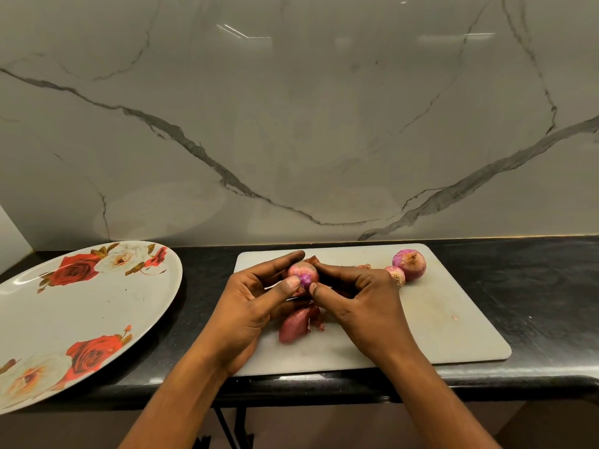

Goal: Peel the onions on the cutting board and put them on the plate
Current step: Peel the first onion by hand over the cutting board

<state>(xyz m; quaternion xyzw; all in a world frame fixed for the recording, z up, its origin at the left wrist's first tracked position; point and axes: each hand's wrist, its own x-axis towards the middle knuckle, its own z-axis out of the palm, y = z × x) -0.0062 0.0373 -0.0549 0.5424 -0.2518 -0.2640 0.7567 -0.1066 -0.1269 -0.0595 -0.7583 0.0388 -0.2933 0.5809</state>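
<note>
Fingers around small onion

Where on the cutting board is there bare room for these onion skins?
The cutting board's near right part, from the right hand to its right edge, is bare. Crowded: the far edge, with a large onion and a small onion, and below the left hand and the held onion, where loose skins lie.

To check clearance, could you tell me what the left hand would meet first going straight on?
The left hand grips the onion, so that is first; beyond it likely the right hand, depth unclear.
</note>
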